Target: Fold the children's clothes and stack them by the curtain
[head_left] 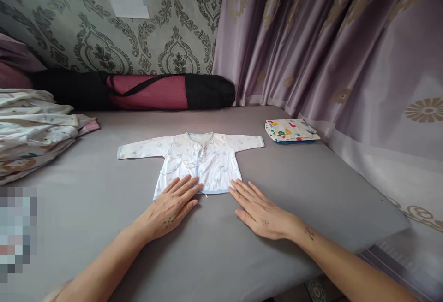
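Note:
A small white baby shirt with pale blue trim lies spread flat on the grey mattress, sleeves stretched out to both sides. My left hand rests flat with fingers extended, fingertips on the shirt's bottom hem. My right hand lies flat and open on the mattress, its fingertips just at the hem's right corner. Neither hand holds anything.
A pile of unfolded pale garments sits at the left edge. A folded colourful cloth lies at the right by the mauve curtain. A rolled pink mat in a black bag lies along the patterned wall.

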### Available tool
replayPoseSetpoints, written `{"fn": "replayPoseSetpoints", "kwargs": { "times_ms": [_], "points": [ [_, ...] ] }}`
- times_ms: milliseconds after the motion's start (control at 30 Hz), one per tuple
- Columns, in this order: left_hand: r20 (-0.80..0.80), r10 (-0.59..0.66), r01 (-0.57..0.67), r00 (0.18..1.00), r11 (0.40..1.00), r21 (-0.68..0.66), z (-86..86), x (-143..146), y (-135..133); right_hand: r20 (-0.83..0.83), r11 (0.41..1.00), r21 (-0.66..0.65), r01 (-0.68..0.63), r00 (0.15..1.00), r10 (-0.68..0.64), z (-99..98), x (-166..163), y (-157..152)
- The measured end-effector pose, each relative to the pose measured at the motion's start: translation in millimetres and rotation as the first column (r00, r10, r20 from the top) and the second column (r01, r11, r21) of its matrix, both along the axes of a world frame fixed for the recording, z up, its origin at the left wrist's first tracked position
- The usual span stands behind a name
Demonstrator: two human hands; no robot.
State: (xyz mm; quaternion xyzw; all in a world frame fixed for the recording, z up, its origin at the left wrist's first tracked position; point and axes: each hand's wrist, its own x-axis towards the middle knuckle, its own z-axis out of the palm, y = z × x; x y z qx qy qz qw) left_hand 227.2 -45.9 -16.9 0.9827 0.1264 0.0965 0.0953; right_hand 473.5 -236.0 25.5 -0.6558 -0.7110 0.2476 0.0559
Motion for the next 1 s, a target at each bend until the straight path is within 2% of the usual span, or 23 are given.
{"fn": "replayPoseSetpoints", "kwargs": {
  "times_ms": [133, 233, 267, 333, 367, 400, 433, 467, 500, 567, 667, 800, 1000],
  "points": [
    [0.036, -0.002, 0.002, 0.999, 1.000, 0.007, 0.5, -1.1, 2.0, -0.161, 0.994, -0.108, -0.011, 0.987, -0.007, 18.5, 14.4, -7.4],
    [0.097, 0.017, -0.018, 0.995, 1.000, 0.011, 1.0, -0.9, 3.7, -0.340, 0.992, -0.129, 0.014, 0.939, -0.057, 31.8, 39.9, 4.1],
    [0.119, 0.023, -0.025, 0.993, 1.000, 0.015, 0.9, -0.6, 4.1, -0.398, 0.990, -0.123, 0.066, 0.911, -0.110, 34.0, 50.9, 12.1],
    [0.156, 0.025, -0.030, 0.987, 0.999, 0.030, 0.3, -0.1, 4.7, -0.473, 0.963, -0.053, 0.263, 0.843, -0.256, 33.5, 76.0, 33.3],
    [0.171, 0.022, -0.030, 0.985, 0.999, 0.040, -0.1, 0.0, 4.9, -0.513, 0.920, 0.010, 0.391, 0.792, -0.331, 30.6, 89.4, 45.9],
    [0.184, 0.017, -0.026, 0.983, 0.998, 0.051, -0.6, 0.0, 5.1, -0.542, 0.849, 0.070, 0.524, 0.734, -0.409, 26.4, 102.9, 58.9],
    [0.196, 0.012, -0.024, 0.981, 0.998, 0.060, -1.1, -0.1, 5.2, -0.532, 0.752, 0.129, 0.647, 0.685, -0.498, 21.3, 116.0, 71.8],
    [0.206, 0.008, -0.022, 0.978, 0.998, 0.066, -1.7, -0.3, 5.4, -0.469, 0.631, 0.186, 0.753, 0.632, -0.616, 15.7, 128.2, 84.0],
    [0.218, 0.003, -0.019, 0.976, 0.997, 0.070, -2.3, -0.5, 5.7, -0.365, 0.524, 0.230, 0.820, 0.572, -0.734, 10.0, 139.1, 94.9],
    [0.249, -0.003, -0.017, 0.969, 0.997, 0.078, -3.7, -0.7, 6.4, -0.288, 0.431, 0.267, 0.862, 0.498, -0.818, 0.0, 155.3, 112.1],
    [0.276, -0.013, -0.016, 0.961, 0.995, 0.102, -4.8, 0.1, 7.1, -0.205, 0.364, 0.270, 0.891, 0.423, -0.882, -11.1, 165.1, 127.3],
    [0.281, -0.019, -0.019, 0.959, 0.991, 0.133, -3.5, 2.3, 5.3, -0.128, 0.297, 0.254, 0.920, 0.337, -0.933, -20.4, 162.0, 138.5],
    [0.266, 0.031, -0.059, 0.963, 0.993, 0.098, -1.1, 3.8, 1.7, -0.113, 0.208, 0.198, 0.958, 0.233, -0.966, -26.2, 160.1, 148.0]
  ]
}}
